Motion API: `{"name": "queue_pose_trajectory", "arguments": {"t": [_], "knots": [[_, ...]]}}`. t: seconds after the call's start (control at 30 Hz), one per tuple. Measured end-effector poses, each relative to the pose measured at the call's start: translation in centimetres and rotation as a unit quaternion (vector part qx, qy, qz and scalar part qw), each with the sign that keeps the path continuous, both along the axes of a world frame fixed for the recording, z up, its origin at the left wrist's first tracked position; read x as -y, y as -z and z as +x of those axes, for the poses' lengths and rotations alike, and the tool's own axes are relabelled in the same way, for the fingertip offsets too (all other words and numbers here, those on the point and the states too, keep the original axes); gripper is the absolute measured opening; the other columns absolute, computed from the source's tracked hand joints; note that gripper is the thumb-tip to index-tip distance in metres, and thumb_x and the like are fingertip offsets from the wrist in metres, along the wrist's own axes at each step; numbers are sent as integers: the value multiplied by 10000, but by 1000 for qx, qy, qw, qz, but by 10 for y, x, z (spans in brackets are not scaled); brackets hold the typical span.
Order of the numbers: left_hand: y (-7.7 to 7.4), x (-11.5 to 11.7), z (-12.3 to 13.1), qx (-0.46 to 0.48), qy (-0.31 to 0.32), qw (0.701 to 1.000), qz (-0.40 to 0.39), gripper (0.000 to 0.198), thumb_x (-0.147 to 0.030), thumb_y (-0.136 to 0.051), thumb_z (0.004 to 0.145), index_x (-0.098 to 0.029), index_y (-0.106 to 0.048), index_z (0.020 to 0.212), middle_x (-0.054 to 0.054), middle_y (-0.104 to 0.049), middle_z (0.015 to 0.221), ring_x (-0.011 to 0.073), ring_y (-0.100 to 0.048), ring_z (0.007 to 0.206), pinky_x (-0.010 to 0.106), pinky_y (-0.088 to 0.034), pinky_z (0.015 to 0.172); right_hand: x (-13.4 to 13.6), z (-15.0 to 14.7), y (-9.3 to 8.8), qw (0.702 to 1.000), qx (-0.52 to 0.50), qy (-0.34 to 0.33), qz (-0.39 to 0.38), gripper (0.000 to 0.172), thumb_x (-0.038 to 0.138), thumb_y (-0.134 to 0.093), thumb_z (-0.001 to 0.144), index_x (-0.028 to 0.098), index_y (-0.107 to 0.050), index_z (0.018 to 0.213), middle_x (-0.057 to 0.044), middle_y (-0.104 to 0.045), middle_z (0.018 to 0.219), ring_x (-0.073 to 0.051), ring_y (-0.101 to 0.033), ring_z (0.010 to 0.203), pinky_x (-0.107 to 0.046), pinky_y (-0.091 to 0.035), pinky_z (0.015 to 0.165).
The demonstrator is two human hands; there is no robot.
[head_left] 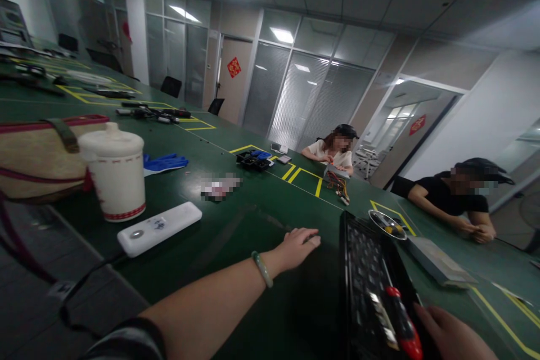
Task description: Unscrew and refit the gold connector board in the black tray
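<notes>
Green matting (236, 236) under the loosely open left grip (295, 248); right grip (451, 334) open beside red-handled screwdriver (403, 320).

Items in view are counted as follows. Hands of the wearer: two, one left hand (295, 250) and one right hand (453, 333). Jade bangles (262, 269): one. Seated co-workers: two, one at the far edge of the bench (331, 152) and one at the right (451, 197). Bench-top items: one lidded white paper cup (116, 171), one woven handbag (42, 160), one white remote-style device (159, 229), one black perforated tray (371, 275), one red-handled screwdriver (403, 323), one round metal dish (387, 224) and one silver optical drive (439, 261). Blue gloves (165, 162): at least one (the bunched pile prevents an exact count). Black chairs (171, 86): three. Red diamond door signs (234, 66): two.
</notes>
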State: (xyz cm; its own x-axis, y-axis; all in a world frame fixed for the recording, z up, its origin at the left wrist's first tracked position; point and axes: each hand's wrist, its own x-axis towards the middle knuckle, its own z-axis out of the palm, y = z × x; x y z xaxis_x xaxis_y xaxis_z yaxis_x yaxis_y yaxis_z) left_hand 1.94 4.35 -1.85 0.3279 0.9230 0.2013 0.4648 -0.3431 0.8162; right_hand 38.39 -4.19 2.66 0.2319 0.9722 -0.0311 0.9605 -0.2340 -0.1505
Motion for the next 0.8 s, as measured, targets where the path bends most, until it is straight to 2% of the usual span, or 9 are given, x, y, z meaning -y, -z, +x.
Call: {"name": "queue_pose_trajectory", "arguments": {"t": [0.13, 0.27, 0.37, 0.5, 0.63, 0.73, 0.8], "knots": [[2, -1, 2, 7, 22, 1000, 15, 592, -612, -262, 985, -299, -525, 1414, 8, -545, 1453, 230, -453, 1345, 404, -308, 1145, -9, -64, 10, 998, -45, -25, -27, 499, 479, -278, 970, 257, -697, 813, -107, -761, 898, -282, -718, 903, -329, -493, 750], [6, -9, 1, -13, -12, 1000, -2, 632, -644, -212, 979, -311, -500, 1433, 24, -533, 1463, 273, -463, 1337, 471, -322, 1130, -17, -98, 17, 999, -20, -45, -6, 470, 411, -286, 991, 225, -663, 781, -119, -751, 863, -273, -713, 869, -313, -444, 702], [9, -14, 1, -46, -38, 998, -20, 659, -656, -262, 957, -263, -514, 1422, 71, -511, 1477, 319, -449, 1345, 506, -330, 1115, -23, -107, 21, 999, -22, -48, 5, 424, 387, -327, 995, 221, -651, 777, -114, -742, 848, -269, -704, 859, -309, -410, 671], [12, -19, 2, -93, -43, 994, -24, 586, -577, -296, 961, -234, -586, 1338, 98, -562, 1419, 324, -470, 1327, 485, -342, 1106, -30, -111, 27, 999, -22, -36, 25, 390, 367, -382, 986, 215, -631, 728, -111, -726, 796, -265, -690, 797, -312, -372, 625], [18, -23, 4, -133, -45, 990, -18, 591, -506, -351, 947, -193, -491, 1428, 128, -476, 1498, 332, -402, 1388, 492, -294, 1139, -30, -111, 35, 997, -33, -28, 62, 392, 399, -402, 992, 222, -656, 750, -87, -713, 767, -252, -682, 781, -308, -384, 628], [24, -25, 4, -152, -41, 988, -9, 608, -478, -369, 938, -192, -437, 1471, 123, -442, 1526, 324, -378, 1409, 489, -296, 1139, -23, -108, 35, 992, -44, -38, 109, 356, 430, -395, 1002, 214, -677, 1009, -82, -709, 908, -251, -673, 824, -329, -433, 669], [27, -27, 5, -157, -45, 987, -5, 636, -489, -364, 938, -160, -424, 1479, 143, -432, 1529, 335, -371, 1411, 497, -300, 1138, -16, -106, 30, 987, -49, -65, 141, 337, 407, -434, 996, 229, -614, 1219, -75, -672, 1065, -234, -653, 910, -343, -464, 764]]}}
